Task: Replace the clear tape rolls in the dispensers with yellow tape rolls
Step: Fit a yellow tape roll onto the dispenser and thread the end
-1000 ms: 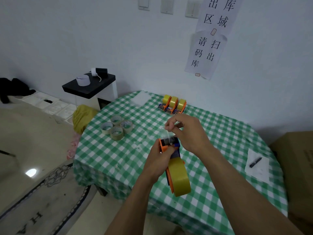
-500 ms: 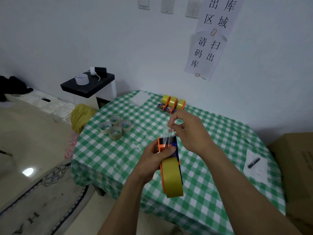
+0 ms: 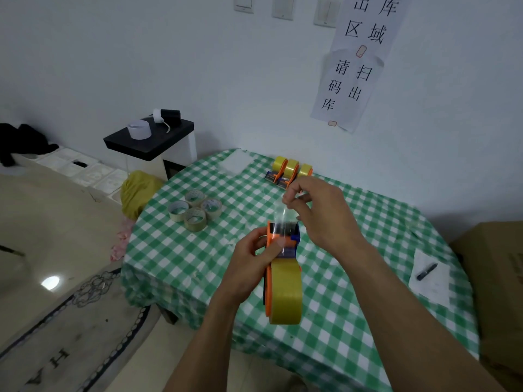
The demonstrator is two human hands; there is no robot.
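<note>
My left hand (image 3: 249, 267) grips an orange tape dispenser (image 3: 283, 241) above the table, with a yellow tape roll (image 3: 285, 295) mounted at its near end. My right hand (image 3: 319, 213) pinches the loose tape end (image 3: 278, 213) and holds it stretched up from the dispenser's front. Three more dispensers with yellow rolls (image 3: 291, 171) stand in a row at the table's far edge. Several clear tape rolls (image 3: 195, 212) lie grouped on the left part of the table.
The round table wears a green checked cloth (image 3: 368, 321). A sheet of paper with a dark marker (image 3: 427, 271) lies at the right. A black-topped stand (image 3: 150, 140) and a yellow bag (image 3: 138, 190) sit left of the table; a cardboard box (image 3: 495, 292) is at the right.
My right hand has pulled the tape end farther up and away from the dispenser. The dispenser has turned so its roll points straight toward me.
</note>
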